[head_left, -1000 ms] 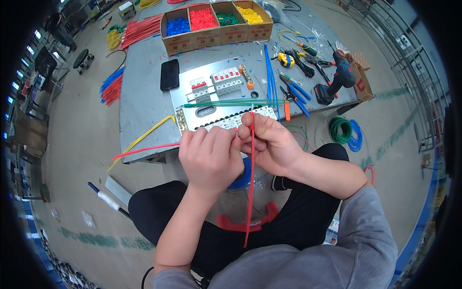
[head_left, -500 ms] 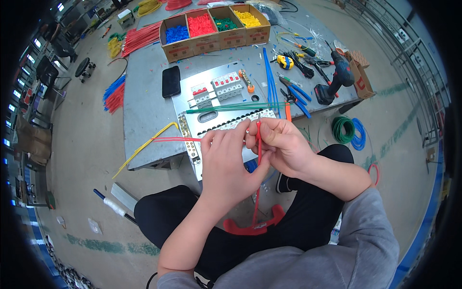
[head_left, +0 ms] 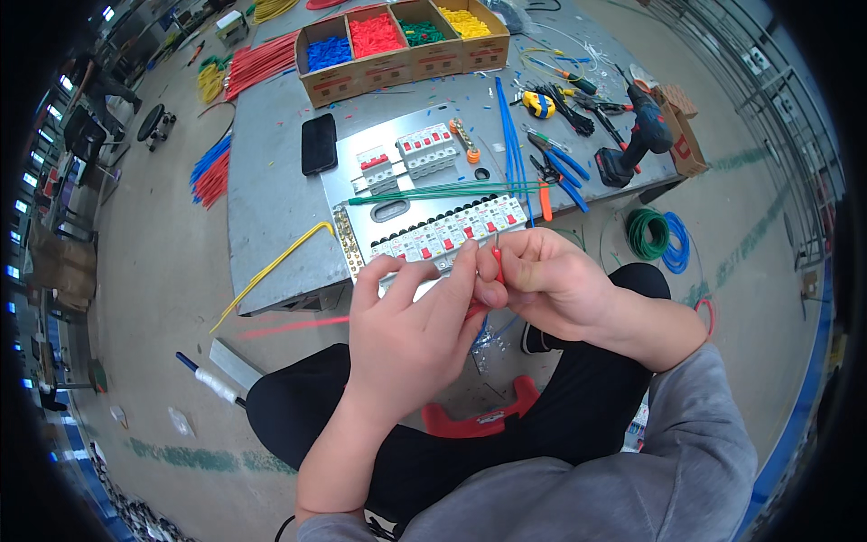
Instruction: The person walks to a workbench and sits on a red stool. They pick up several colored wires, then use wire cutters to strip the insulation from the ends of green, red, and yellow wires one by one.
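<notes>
In front of me both hands meet over the near edge of a metal mounting plate (head_left: 348,192). My right hand (head_left: 569,287) pinches the red end of a wire (head_left: 498,264), its thin tip pointing up. Fingers of my left hand (head_left: 406,339) are closed on a red wire (head_left: 312,324) whose blurred tail sticks out to the left. Just beyond the fingertips runs a row of circuit breakers (head_left: 449,239) with red switches. Farther up the plate sit two smaller breaker groups (head_left: 426,149), and a bundle of green wires (head_left: 424,193) lies across it.
A divided cardboard box (head_left: 361,86) holds blue, red, green and yellow pieces at the back. A phone (head_left: 319,144) lies left of the plate. Pliers (head_left: 562,167), a tape measure (head_left: 539,104) and a cordless drill (head_left: 643,135) lie right. A red curved object (head_left: 479,422) is between my legs.
The red wire's tail has swung down at the left, off the plate's edge. The red length hanging below my hands is gone from there. Both hands have shifted slightly lower.
</notes>
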`<state>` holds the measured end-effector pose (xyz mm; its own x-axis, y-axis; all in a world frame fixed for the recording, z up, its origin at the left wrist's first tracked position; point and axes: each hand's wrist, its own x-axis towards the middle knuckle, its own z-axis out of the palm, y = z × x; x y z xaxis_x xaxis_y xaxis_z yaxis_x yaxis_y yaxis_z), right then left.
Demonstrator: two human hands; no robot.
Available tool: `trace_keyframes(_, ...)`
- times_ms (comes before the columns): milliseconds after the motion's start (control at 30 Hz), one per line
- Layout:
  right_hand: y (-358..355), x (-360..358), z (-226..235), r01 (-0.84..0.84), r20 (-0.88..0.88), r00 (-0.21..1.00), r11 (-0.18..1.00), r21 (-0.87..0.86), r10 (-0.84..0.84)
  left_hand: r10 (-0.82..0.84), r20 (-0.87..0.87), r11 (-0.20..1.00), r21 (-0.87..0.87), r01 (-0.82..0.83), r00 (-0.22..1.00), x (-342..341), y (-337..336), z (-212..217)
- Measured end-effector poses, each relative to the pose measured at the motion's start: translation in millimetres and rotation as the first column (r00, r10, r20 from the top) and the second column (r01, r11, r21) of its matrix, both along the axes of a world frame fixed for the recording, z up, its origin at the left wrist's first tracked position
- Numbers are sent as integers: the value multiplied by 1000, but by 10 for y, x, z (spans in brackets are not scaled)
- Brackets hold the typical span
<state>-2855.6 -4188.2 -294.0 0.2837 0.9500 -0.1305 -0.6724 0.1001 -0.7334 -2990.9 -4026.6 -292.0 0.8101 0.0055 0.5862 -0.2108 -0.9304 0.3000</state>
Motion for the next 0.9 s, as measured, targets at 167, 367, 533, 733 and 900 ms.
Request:
trace_keyframes(167,31,5,-104,10,34,999,1000,-15,-10,13,-13,999,50,-12,1000,-6,22,-140)
trace_keyframes(367,104,-32,-160,98,-142,986,994,57,-89,101,-48,995,22,-100,994,60,41,-112)
trace_keyframes(533,106,-42,-136,177,-201,964,984,-8,-175,114,65,993,-17,-113,991,156,50,-265)
trace_keyframes(733,37,18,-179,142,-138,980,990,-6,-142,92,54,996,5,-92,994,175,1,-233)
trace_keyframes(900,-26,115,-199,52,-50,997,998,-34,-54,25,88,996,86,-33,996,154,-13,-219)
